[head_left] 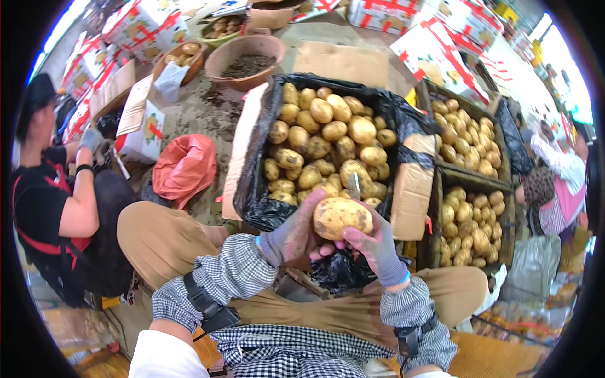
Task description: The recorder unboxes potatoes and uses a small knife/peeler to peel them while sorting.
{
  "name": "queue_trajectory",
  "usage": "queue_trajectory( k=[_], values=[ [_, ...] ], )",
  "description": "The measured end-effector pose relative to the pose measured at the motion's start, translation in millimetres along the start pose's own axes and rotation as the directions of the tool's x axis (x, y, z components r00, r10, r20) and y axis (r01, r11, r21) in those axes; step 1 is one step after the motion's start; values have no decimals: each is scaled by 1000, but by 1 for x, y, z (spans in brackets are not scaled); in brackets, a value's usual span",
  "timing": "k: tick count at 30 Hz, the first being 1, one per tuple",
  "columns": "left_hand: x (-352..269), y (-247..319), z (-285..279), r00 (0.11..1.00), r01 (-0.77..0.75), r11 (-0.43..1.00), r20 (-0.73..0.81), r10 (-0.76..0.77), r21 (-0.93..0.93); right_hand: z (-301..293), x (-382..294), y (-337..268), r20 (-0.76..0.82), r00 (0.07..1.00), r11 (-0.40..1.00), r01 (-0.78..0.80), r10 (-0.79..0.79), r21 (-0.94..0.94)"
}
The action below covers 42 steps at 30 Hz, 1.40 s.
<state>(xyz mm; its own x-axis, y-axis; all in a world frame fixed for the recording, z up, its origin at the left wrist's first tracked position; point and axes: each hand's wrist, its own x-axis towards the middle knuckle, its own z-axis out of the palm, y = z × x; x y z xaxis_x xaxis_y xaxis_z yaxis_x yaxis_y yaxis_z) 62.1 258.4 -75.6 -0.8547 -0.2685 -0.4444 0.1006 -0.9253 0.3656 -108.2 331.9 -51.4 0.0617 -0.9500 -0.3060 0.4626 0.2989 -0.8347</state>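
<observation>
Between my gloved hands is a large yellow potato [341, 218] with dark blemishes on its skin. My left hand [290, 231] cups it from the left, the thumb raised along that side. My right hand [378, 245] grips its right end, with the thumb on the near face. A short metal blade [355, 183] sticks up just behind the potato, near my right fingers; its handle is hidden. Beyond my hands stands a box lined with black plastic [257, 189], heaped with potatoes [309, 177].
Two crates [427, 255] of potatoes stand to the right. A red sack [184, 167] lies on the left, near a seated person [52, 198]. Farther off are a basin of soil [215, 61], a potato bowl [201, 66] and printed cartons [439, 61]. Another person [562, 189] sits at far right.
</observation>
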Motion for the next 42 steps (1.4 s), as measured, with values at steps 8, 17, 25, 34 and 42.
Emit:
queue_trajectory(
  k=[8, 17, 25, 34, 42],
  values=[
    [5, 7, 23, 976, -103, 977, -169, 136, 188, -11, -31, -53, -182, 982, 990, 80, -59, 112],
    [26, 16, -4, 930, -168, 976, -306, 204, 140, 26, -337, -213, -127, -266, 118, 51, -956, -992],
    [25, 9, 8, 924, -194, 971, -307, 229, 140, -90, -522, -362, -291, -348, 453, -691, -891, -563],
    [17, -7, -5, 952, -174, 954, -205, 226, 243, -23, -212, -174, -262, 358, 297, 46, -896, -954],
    [19, 0, -15, 800, -173, 448, -140, 583, 877, -32, -46, -79, -348, 800, 757, 191, -489, -624]
  ],
)
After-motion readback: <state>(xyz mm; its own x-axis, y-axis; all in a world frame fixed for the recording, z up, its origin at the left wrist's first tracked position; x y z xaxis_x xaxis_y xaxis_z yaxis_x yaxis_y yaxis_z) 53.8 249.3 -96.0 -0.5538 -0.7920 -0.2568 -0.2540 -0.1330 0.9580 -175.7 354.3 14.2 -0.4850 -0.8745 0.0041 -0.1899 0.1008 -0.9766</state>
